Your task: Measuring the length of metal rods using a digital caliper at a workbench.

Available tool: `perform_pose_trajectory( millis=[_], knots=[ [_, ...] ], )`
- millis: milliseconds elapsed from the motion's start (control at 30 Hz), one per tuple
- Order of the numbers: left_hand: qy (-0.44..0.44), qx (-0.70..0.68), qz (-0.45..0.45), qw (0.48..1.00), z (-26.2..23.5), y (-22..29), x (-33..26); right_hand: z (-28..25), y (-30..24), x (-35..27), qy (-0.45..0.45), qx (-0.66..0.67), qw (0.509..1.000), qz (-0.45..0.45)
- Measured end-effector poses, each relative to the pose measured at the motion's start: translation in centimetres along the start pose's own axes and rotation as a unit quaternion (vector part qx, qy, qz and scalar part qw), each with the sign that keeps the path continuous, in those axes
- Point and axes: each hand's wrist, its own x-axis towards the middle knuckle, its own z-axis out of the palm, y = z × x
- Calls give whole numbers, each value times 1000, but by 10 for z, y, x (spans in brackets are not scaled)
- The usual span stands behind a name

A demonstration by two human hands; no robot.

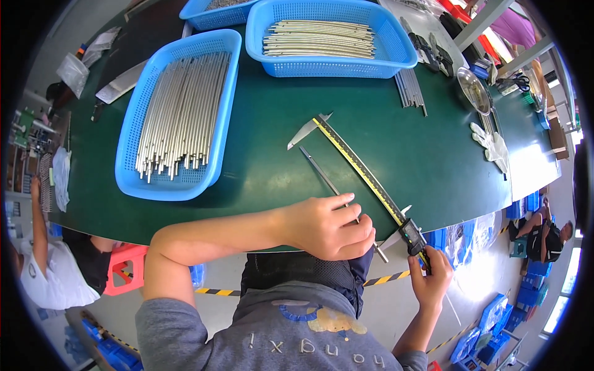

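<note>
Measuring in hand, judged mid-way: thin metal rod (328, 179) lies on green table (396, 142) alongside long digital caliper (365, 176), near end under left hand (328, 226); left fingers curled shut on rod; right hand (430, 275) pinches caliper slider at near table edge; left basket of rods (179, 117) full, far basket (328, 37) thinly filled; many rods apparently left; rod straight, slender, dull silver.

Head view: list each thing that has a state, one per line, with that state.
Long caliper: lying flat on the green table, jaws far apart.
Metal rod: lying beside the caliper beam, near end under the left hand.
Right hand: gripping the caliper's sliding head.
Left basket: loaded with rods.
Far basket: holds a thin layer of rods.
White gloves: lying unworn.
</note>
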Motion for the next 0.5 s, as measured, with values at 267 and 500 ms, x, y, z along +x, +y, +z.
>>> perform_pose_trajectory(
  millis=[267, 500],
  knots=[
    [18, 11, -19, 1000, 4, -1, -1, -1, -1, 1, -8, -1, 1000, 4],
    [-1, 9, -40, 999, 1, 1, -2, -2, -2, -2, -10, -10, 1000, 2]
  ],
)
